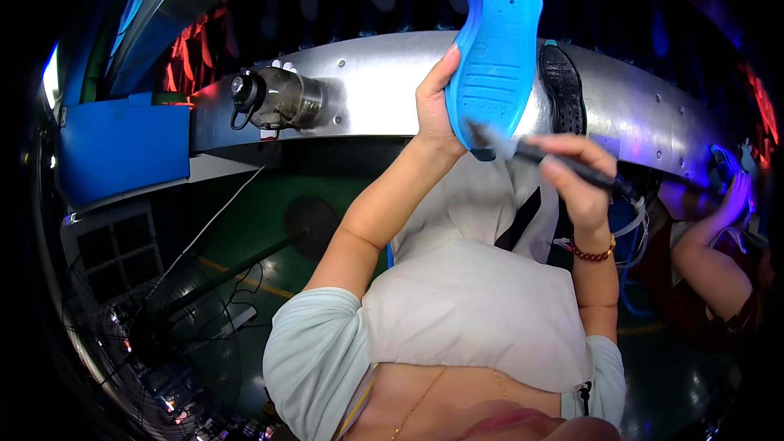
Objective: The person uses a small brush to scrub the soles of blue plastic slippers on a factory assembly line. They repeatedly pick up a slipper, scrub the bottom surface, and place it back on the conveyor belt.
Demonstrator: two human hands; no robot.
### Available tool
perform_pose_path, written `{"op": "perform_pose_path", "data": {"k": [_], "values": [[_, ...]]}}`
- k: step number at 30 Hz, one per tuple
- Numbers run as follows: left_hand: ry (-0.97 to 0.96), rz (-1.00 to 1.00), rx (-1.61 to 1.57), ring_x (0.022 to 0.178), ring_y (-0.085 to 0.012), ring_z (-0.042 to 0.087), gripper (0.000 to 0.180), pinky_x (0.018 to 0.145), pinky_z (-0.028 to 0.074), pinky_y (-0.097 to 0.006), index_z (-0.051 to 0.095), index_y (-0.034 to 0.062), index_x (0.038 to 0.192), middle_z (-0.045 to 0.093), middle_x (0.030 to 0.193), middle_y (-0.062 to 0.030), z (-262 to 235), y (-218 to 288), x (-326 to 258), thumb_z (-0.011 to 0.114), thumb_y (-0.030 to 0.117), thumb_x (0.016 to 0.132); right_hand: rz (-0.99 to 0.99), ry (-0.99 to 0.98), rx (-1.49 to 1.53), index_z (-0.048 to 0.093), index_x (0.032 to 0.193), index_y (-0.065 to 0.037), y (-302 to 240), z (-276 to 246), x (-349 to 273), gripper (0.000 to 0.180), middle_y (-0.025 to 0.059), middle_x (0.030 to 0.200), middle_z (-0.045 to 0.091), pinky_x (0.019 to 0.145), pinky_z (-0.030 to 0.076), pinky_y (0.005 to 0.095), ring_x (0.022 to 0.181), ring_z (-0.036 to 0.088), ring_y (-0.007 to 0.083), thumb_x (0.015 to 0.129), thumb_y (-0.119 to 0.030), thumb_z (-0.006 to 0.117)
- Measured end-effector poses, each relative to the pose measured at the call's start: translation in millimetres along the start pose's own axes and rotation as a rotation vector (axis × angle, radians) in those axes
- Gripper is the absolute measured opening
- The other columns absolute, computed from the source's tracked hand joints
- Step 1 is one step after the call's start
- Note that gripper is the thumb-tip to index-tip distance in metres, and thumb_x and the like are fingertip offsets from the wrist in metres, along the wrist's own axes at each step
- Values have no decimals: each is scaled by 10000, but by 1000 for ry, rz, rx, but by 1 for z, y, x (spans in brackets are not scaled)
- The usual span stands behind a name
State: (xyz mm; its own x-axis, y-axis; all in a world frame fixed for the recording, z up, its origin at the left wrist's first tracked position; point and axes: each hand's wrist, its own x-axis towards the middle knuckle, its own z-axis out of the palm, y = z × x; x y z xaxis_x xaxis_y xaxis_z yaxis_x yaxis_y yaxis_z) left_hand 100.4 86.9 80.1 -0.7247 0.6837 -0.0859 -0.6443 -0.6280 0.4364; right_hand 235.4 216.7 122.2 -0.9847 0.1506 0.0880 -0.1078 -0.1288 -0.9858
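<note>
Evidently, in the head view, the step in hand is close work on the heel end of a blue shoe sole (494, 69), judging by how the tool is brought to it. The sole is held up in front of the metal table (380, 86), its patterned face toward the camera, its far end running out at the top edge.

The person's left hand (437, 114) grips it by the left side near the heel, thumb along the edge. The right hand (585, 196) is closed around a dark-handled tool (529, 151) with a pale head, likely a brush; that head is blurred and overlaps the heel, so whether it touches the surface cannot be told.

On the table, just to the right of the blue sole, lies a black sole (563, 90); a dark, see-through bottle (290, 100) lies well apart on the left.

The next move seems to call for a firm left grip, so the sole does not tilt under the tool, and light, controlled strokes from the right wrist along the rounded heel rim, where the head could slip off.
</note>
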Motion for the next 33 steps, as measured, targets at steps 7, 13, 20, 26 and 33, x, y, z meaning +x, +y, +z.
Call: {"op": "perform_pose_path", "data": {"k": [7, 13, 20, 26, 33], "values": [[-142, -21, -93, 998, -248, 548, 468, 880, 433, -370, 366, 16, 1242, 521, 1141, -155, 12, 12, 3, 412, 280, 858, -165, -135, -55, 615, 901, 35, -15, -10, 20, 202, 144, 890, 637, 747, 485, 279, 819, 616, 180, 700, 21, 618], [-100, -10, -68, 952, -265, 577, 457, 840, 471, -366, 405, -6, 1209, 553, 1087, -171, 10, 20, 8, 426, 276, 850, -283, -280, -389, 621, 870, 22, -24, -13, 33, 189, 143, 873, 641, 737, 490, 279, 817, 629, 215, 682, 15, 635], [-19, -298, -156, 924, -279, 591, 440, 836, 471, -399, 488, -48, 1126, 564, 1060, -199, 12, 30, 10, 424, 295, 857, -365, -591, -448, 614, 833, 13, -28, -1, 26, 189, 153, 887, 635, 735, 492, 327, 834, 621, 277, 651, -14, 660], [-5, -611, 315, 916, -239, 579, 407, 827, 458, -349, 497, -45, 1128, 564, 1057, -176, 28, 33, 7, 527, 217, 817, -217, -511, -497, 616, 901, 3, -25, -24, 31, 196, 122, 927, 637, 742, 496, 301, 863, 621, 235, 706, -4, 642], [17, -802, 488, 947, -204, 561, 466, 814, 457, -290, 470, -25, 1177, 529, 1110, -164, 36, 43, -1, 539, 273, 826, -143, -633, -524, 613, 877, 10, -33, -39, 39, 175, 134, 889, 638, 735, 500, 298, 842, 623, 244, 704, -4, 639]]}}
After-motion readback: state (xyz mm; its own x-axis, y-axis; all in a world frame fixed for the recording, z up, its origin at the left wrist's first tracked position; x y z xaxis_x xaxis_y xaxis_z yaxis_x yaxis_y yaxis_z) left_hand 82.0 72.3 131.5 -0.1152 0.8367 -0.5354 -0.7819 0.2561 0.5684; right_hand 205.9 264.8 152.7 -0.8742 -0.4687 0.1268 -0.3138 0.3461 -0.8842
